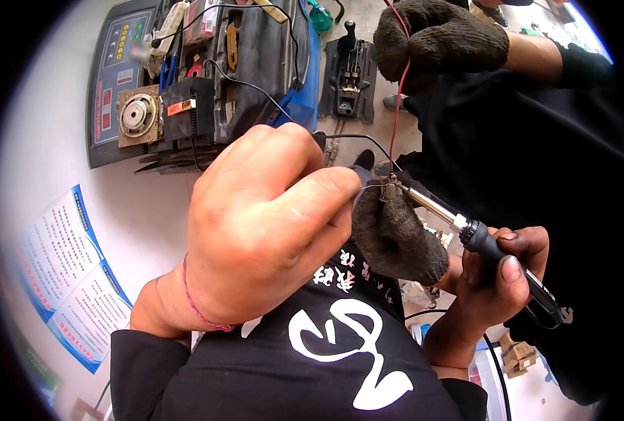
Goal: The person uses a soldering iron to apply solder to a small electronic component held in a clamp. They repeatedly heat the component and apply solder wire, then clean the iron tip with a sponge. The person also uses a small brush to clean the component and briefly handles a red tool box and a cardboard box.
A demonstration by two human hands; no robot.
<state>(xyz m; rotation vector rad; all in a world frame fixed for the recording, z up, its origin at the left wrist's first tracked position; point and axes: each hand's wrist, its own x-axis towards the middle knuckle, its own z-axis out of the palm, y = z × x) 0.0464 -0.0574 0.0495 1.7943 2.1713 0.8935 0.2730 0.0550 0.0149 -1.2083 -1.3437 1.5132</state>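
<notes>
My left hand (252, 210) is closed in a pinch, and a thin silvery solder wire (373, 185) sticks out from its fingertips. In my right hand (498, 288) is a soldering iron (484, 240) with a black handle, its tip pointing up and left. That tip touches or nearly touches a small metal connector (390, 191), where the solder wire's end also lies. A co-worker's lower gloved hand (403, 238) holds the connector from below. From it a red wire (398, 105) runs up to the co-worker's other gloved hand (441, 45).
At the upper left stands a machine with a control panel (113, 77), topped by a round speaker (138, 116), a yellow utility knife (232, 48) and other tools. A black cable (256, 88) crosses behind my left hand. Beyond is a black lever unit (347, 77). Posters (59, 259) hang at left.
</notes>
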